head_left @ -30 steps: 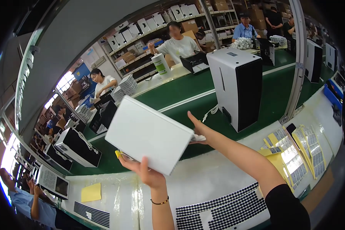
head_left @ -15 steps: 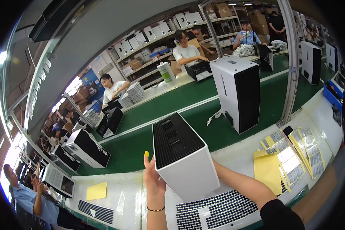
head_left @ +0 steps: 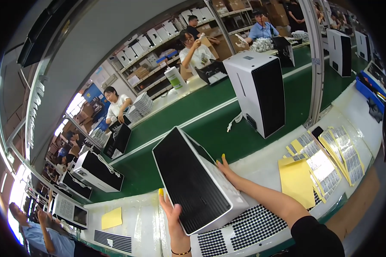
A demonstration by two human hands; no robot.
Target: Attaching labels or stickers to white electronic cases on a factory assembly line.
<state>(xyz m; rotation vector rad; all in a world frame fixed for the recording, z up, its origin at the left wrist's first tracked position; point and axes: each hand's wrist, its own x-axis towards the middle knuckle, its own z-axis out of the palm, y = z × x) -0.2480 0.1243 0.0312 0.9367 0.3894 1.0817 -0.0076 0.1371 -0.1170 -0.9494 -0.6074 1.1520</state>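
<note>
Tilted between my two hands is a white box-shaped appliance (head_left: 188, 184) with a black ribbed panel facing up toward me. My left hand (head_left: 173, 216) grips its lower left edge, thumb on the black panel. My right hand (head_left: 229, 173) holds its right side, with yellow-nailed fingertips showing at the far corner and the palm against the white side. Beneath it, a sheet of round black dots (head_left: 257, 225) lies on the white worktop, partly covered by the appliance.
A similar appliance (head_left: 255, 96) stands on the green conveyor (head_left: 158, 145), its white cord (head_left: 235, 122) beside it. Yellow backing sheets with labels (head_left: 296, 180) lie at the right, near a blue bin (head_left: 371, 92). A metal post (head_left: 315, 64) rises there. Several co-workers sit across the belt.
The appliance has been turned in my hands, so its broad black ribbed panel now faces me instead of the slotted black end and white side. My right fingers have come into sight.
</note>
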